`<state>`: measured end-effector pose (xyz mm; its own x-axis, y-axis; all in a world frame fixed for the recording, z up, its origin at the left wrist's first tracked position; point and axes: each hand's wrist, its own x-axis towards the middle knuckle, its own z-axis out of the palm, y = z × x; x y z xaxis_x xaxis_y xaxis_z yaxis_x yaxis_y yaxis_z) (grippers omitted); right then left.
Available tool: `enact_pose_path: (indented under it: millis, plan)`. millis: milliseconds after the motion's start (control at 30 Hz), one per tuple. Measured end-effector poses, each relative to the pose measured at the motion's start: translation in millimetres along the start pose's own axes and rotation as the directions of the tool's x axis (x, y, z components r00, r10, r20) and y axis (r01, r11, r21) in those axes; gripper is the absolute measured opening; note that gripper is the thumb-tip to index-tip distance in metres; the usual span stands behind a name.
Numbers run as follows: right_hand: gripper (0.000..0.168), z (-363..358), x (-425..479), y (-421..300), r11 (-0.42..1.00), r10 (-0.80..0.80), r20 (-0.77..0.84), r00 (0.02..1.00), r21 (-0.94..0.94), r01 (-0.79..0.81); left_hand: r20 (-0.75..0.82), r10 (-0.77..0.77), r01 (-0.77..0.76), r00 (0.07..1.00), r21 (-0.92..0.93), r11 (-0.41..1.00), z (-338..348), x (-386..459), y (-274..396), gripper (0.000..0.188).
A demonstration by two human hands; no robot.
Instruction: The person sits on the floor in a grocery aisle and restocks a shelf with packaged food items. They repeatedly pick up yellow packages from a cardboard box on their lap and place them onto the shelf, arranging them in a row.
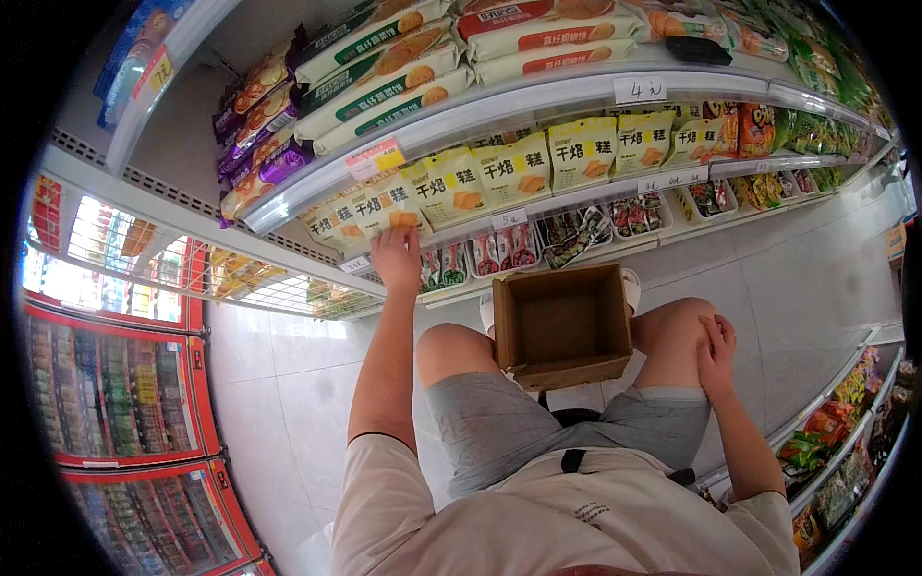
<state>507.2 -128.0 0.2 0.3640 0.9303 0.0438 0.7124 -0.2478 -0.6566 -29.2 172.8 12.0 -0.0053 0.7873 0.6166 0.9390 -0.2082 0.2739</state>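
My left hand (396,261) reaches to the shelf, its fingertips bent at the lower edge of a pale yellow snack bag (389,205). That bag stands near the left end of a row of matching pouches (515,169), slightly overlapping its neighbours. My right hand (716,354) rests on my right knee with its fingers apart and nothing in them. Between my legs is an open cardboard box (565,317), with bare cardboard visible inside.
Wrapped biscuit packs (389,79) are stacked on the shelf above. Plastic trays of small snacks (504,248) line the bottom shelf. Red-framed glass-door coolers (122,389) stand at left. Another snack rack (828,446) is close behind me at right.
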Motion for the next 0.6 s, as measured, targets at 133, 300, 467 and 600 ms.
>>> enact_pose_path:
  millis: [133,300,467,600]
  plan:
    - [0.046,1.7,9.2,-10.9,0.999,-0.012,0.044,0.999,0.03,0.01,0.022,-0.017,0.017,1.0,0.011,1.0,12.5,4.5,-0.4,0.009]
    - [0.045,6.2,17.1,-25.5,0.997,-0.04,0.078,0.996,-0.068,0.046,-0.001,-0.01,0.01,1.0,0.013,1.0,24.5,2.4,0.9,0.008]
    - [0.048,13.5,20.4,-30.5,0.994,-0.1,0.046,0.994,-0.034,0.102,0.004,0.155,-0.154,0.988,-0.075,0.985,5.3,-14.7,4.5,0.013]
    - [0.045,20.1,19.0,-25.0,0.985,-0.157,-0.004,0.988,-0.069,0.157,0.012,0.128,-0.126,0.992,-0.121,0.985,-15.9,-21.1,10.7,0.02]
